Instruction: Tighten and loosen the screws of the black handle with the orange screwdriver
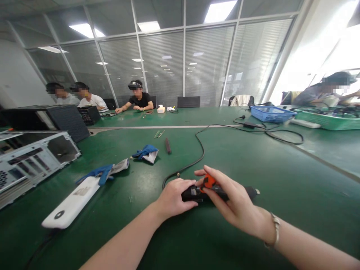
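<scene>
Both my hands hold a black tool with an orange part (209, 182) just above the green table (281, 195). My left hand (174, 197) grips its left end. My right hand (233, 202) wraps over the middle, fingers on the orange part; the tool's dark right end (251, 192) sticks out past it. A black cable (197, 157) ends close to my left hand; whether it joins the tool I cannot tell.
An open computer case (30, 161) lies at left, a white flat device (73, 202) beside it. Blue-and-white gloves (147, 153) and a dark bar (168, 145) lie mid-table. A blue basket (271, 113) and green tray (326, 120) stand far right. Several people sit at the far edge.
</scene>
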A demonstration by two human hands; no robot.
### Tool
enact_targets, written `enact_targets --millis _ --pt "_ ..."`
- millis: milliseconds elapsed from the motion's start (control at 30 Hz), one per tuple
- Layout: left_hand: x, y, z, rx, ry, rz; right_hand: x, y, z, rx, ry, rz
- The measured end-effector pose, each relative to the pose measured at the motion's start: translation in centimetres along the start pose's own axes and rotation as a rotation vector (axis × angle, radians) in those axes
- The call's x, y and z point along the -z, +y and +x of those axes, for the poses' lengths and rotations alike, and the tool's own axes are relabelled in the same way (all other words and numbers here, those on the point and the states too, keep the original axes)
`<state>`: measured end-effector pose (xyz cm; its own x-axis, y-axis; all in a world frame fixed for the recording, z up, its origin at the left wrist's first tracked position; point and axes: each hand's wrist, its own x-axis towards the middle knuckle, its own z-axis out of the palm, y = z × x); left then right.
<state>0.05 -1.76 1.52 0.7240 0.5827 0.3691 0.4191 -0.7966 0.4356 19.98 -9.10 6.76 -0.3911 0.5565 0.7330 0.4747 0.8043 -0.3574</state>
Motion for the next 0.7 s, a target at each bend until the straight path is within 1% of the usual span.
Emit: enact_targets --millis 67,200,233,333,367,400,467,567,600,700 --pt "0.0 0.1 0.0 -0.008 0.001 0.004 -0.1 -0.4 0.1 0.001 -0.004 0.006" --pt "-0.1 -0.1 -0.1 -0.003 0.022 0.012 -0.5 -1.0 0.6 -0.009 0.095 -0.048" --pt "-0.1 -0.1 -0.1 -0.005 0.017 0.011 -0.5 -1.1 0.6 -0.011 0.095 -0.047" --pt "-0.2 -0.3 -0.2 -0.019 0.007 0.01 -0.5 -1.2 0.5 -0.034 0.029 -0.017" --pt "-0.2 -0.3 -0.2 -0.024 0.008 0.01 -0.5 -1.2 0.4 -0.053 0.024 -0.015" --pt "-0.2 -0.4 -0.3 -0.028 0.012 0.011 -0.5 -1.1 0.3 -0.072 0.042 -0.025" --pt "-0.4 -0.5 -0.4 -0.036 0.024 0.011 -0.7 -0.9 0.0 -0.1 0.119 -0.072" --pt "-0.5 -0.6 -0.5 -0.038 0.034 0.016 -1.0 -0.6 -0.4 -0.11 0.211 -0.145" --pt "-0.5 -0.6 -0.5 -0.035 0.033 0.021 -1.1 -0.6 -0.6 -0.108 0.214 -0.152" --pt "-0.3 -0.4 -0.5 -0.029 0.021 0.028 -1.4 -0.6 -0.7 -0.098 0.164 -0.121"
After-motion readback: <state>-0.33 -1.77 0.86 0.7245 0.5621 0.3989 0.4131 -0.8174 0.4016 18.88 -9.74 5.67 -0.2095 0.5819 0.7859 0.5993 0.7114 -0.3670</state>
